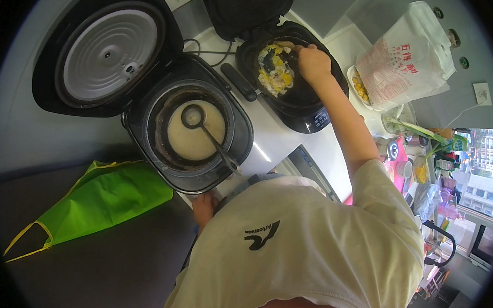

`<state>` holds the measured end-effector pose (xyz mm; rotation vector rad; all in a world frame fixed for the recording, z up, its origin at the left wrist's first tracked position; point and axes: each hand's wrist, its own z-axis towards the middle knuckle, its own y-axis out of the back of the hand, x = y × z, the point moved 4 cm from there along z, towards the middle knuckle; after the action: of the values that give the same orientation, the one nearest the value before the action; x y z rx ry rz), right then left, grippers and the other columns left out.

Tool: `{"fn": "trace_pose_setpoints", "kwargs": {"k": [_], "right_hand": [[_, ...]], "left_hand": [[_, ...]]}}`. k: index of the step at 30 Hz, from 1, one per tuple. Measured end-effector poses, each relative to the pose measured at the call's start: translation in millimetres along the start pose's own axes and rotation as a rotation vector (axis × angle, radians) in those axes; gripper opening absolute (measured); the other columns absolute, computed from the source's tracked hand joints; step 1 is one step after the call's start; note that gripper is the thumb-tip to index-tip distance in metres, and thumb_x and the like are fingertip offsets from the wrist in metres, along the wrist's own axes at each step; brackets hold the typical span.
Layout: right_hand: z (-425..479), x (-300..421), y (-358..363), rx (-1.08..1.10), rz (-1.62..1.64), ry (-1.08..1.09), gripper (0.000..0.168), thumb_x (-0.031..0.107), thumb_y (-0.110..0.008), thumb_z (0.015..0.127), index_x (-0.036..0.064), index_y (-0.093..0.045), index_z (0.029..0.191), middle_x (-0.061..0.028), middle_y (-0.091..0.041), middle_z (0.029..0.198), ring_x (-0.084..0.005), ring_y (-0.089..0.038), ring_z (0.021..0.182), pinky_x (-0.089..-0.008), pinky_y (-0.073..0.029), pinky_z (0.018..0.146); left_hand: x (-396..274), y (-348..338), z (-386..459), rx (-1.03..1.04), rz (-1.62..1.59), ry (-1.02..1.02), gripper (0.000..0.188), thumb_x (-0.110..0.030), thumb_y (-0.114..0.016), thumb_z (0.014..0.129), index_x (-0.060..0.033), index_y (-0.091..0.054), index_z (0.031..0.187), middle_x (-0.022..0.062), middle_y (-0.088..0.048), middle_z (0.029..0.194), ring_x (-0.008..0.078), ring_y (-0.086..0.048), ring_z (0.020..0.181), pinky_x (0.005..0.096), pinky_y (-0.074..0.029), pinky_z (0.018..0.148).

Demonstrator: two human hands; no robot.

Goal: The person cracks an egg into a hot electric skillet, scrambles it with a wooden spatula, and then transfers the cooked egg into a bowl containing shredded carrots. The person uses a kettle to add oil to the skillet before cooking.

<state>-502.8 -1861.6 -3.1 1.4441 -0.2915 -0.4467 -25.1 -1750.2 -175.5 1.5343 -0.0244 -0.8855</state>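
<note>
My right hand [313,63] reaches over a dark frying pan [306,95], its fingers closed on a cooking utensil [285,45] that is mostly hidden. Broken-up fried egg [276,74], yellow and white, lies in the pan's left part. The pan, its black handle [238,81] pointing left, sits on an open electric griddle [308,122]. My left hand [205,205] is low by the counter's front edge, just below an open rice cooker [243,131]; its fingers are partly hidden. Pale porridge-like liquid [177,137] fills the cooker's pot, with a metal ladle [216,141] leaning in it.
A white printed plastic bag [406,59] stands right of the griddle, beside a dish of small yellow pieces [360,88]. Green onions [423,130] and jars line the counter farther right. A green fabric bag [109,200] lies at left. A power cord [212,52] runs behind the cookers.
</note>
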Motion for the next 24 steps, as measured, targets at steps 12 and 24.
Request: {"fn": "trace_pose_setpoints", "kwargs": {"k": [12, 24], "right_hand": [[-75.8, 18.5, 85.6, 0.134, 0.238, 0.088, 0.009, 0.014, -0.058, 0.078, 0.005, -0.060, 0.082, -0.0145, -0.063, 0.074, -0.0327, -0.062, 0.072, -0.0423, -0.049, 0.063], [-41.4, 17.1, 27.9, -0.175, 0.162, 0.088, 0.011, 0.017, -0.058, 0.080, 0.008, -0.060, 0.086, -0.0139, -0.059, 0.071, -0.0334, -0.060, 0.064, -0.0419, -0.049, 0.056]], "left_hand": [[-5.0, 3.4, -0.1, -0.021, 0.074, -0.002, 0.029, -0.008, -0.065, 0.060, -0.0123, -0.063, 0.088, 0.0100, -0.058, 0.082, 0.0327, -0.055, 0.071, 0.0445, -0.043, 0.059], [-9.7, 6.5, 2.9, -0.012, 0.052, 0.017, 0.026, -0.006, -0.063, 0.061, -0.0100, -0.064, 0.087, 0.0106, -0.058, 0.086, 0.0330, -0.055, 0.074, 0.0436, -0.042, 0.062]]}}
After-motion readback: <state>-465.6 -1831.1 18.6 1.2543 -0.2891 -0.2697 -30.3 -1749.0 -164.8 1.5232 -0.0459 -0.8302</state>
